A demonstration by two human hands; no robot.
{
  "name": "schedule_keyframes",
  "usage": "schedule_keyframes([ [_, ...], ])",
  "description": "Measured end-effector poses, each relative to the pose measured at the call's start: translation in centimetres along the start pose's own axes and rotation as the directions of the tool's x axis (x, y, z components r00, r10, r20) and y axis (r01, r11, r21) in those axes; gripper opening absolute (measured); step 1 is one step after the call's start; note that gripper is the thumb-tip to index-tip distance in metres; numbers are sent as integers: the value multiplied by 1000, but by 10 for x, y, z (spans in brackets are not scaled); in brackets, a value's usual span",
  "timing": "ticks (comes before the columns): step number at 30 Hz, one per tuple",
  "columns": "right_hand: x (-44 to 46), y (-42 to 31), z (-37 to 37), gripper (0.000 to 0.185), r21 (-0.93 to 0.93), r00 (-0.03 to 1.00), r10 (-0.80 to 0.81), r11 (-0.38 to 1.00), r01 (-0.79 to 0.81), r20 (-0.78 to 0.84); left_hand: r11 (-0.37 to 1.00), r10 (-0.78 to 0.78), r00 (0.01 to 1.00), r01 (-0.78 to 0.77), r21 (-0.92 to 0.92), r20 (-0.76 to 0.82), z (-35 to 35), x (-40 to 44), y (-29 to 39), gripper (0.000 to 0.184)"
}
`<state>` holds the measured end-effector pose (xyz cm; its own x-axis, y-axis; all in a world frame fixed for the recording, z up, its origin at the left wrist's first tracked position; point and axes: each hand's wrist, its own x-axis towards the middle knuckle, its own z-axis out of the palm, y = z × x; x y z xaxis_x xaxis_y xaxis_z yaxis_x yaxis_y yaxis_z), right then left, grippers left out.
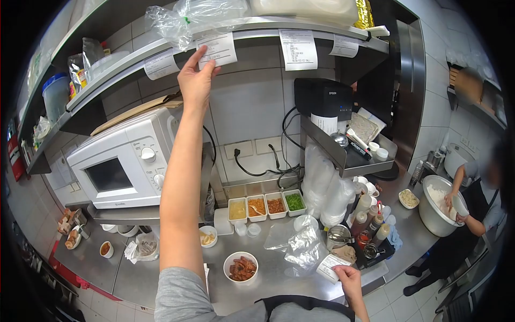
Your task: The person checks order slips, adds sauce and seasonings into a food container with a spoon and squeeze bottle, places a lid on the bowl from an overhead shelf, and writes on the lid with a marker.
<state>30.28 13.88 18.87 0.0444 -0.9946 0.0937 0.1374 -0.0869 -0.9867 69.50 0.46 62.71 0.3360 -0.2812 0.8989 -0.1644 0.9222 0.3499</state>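
A steel counter [137,279] extends across the lower part of the view, with an overhead shelf [263,23] spanning the top. Below the shelf stand a white microwave [123,161], at left, and a black printer [324,99], at right. On the counter, a white bowl [228,275] contains reddish-brown pieces. The left hand [198,78], on a raised arm, pinches the left side of the upper slip [222,48] between thumb and fingers. This slip, white, rectangular and slightly tilted, lies at the shelf's front edge; its dark printed lines are too small to read. The right hand [350,282], held low, pinches the lower slip [326,268] between thumb and fingers at its right end. This slip, over the counter's near right part, is white, gently curved and set aslant, its faint print likewise illegible.
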Motion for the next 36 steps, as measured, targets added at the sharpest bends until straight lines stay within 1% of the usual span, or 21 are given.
schedule_keyframes([
  [2, -1, 2, 0, 16, 2, 1000, -6, 1000, 6, -5, 999, 11, 1000, -11, 30, -2, 0, 10, 1, 39],
  [5, 1, 3, -2, 16, -116, 998, 61, 991, -63, -25, 994, 7, 1000, -6, 112, -8, 1, 15, 6, 46],
  [6, 1, -7, 3, 16, -133, 999, 33, 990, -36, -29, 980, 141, 990, -142, 142, 15, 5, 11, 7, 52],
  [7, 2, -18, 6, 17, -138, 999, 44, 989, -46, -13, 943, 189, 982, -179, 282, -10, 6, -3, 6, 53],
  [9, 5, -38, 9, 24, -82, 999, 7, 997, -4, 37, 919, 168, 982, -125, 374, -85, 13, -40, 6, 51],
  [11, 10, -61, 12, 28, 13, 995, -44, 999, 43, 87, 958, 69, 995, -85, 274, 67, 26, -109, 15, 47],
  [12, 12, -72, 16, 29, 80, 992, -97, 993, 91, 80, 953, -142, 964, 71, 295, 224, 33, -149, 24, 48],
  [13, 14, -78, 15, 29, 84, 986, -140, 988, 132, 96, 916, -335, 870, 211, 340, 362, 39, -188, 36, 49],
  [14, 15, -86, 19, 28, 181, 975, -192, 969, 170, 113, 884, -466, 704, 348, 311, 536, 35, -228, 30, 52],
  [15, 15, -93, 20, 27, 189, 961, -234, 960, 205, 147, 795, -599, 447, 434, 424, 664, 32, -261, 25, 50],
  [17, 12, -109, 25, 25, 229, 948, -268, 947, 226, 173, 721, -555, 71, 539, 436, 829, 33, -311, 15, 61],
  [19, 10, -113, 28, 25, 218, 940, -270, 950, 224, 211, 525, -522, -5, 786, 326, 853, 41, -339, 8, 65],
  [21, 11, -113, 29, 26, 194, 932, -251, 960, 204, 263, 185, -428, -23, 976, 113, 903, 43, -363, -10, 67],
  [24, 11, -108, 29, 25, 129, 919, -197, 978, 161, 342, -129, -437, -70, 992, 14, 897, 63, -352, -3, 61],
  [27, 14, -99, 27, 23, 90, 912, -163, 986, 140, 375, -32, -519, -84, 996, 79, 851, 70, -355, -7, 51],
  [28, 17, -93, 25, 22, 113, 914, -156, 986, 122, 375, -121, -544, -80, 993, 17, 835, 72, -357, -5, 43],
  [31, 36, -52, 12, 20, 209, 944, -154, 973, 94, 292, -115, -707, -36, 991, -64, 706, 67, -370, -15, 41],
  [32, 46, -31, 5, 19, 247, 955, -153, 965, 89, 255, -147, -714, -32, 983, -106, 699, 60, -372, -22, 38],
  [34, 68, 22, -14, 20, -170, 987, 23, 985, 4, 158, -146, -789, -13, 975, -168, 614, 51, -377, -24, 39],
  [35, 76, 45, -22, 21, -371, 993, 86, 927, -52, 75, -147, -817, -8, 969, -196, 576, 49, -381, -24, 40],
  [36, 78, 65, -27, 23, -558, 998, -37, 827, 63, 57, -158, -827, -7, 963, -219, 563, 46, -385, -24, 40],
])
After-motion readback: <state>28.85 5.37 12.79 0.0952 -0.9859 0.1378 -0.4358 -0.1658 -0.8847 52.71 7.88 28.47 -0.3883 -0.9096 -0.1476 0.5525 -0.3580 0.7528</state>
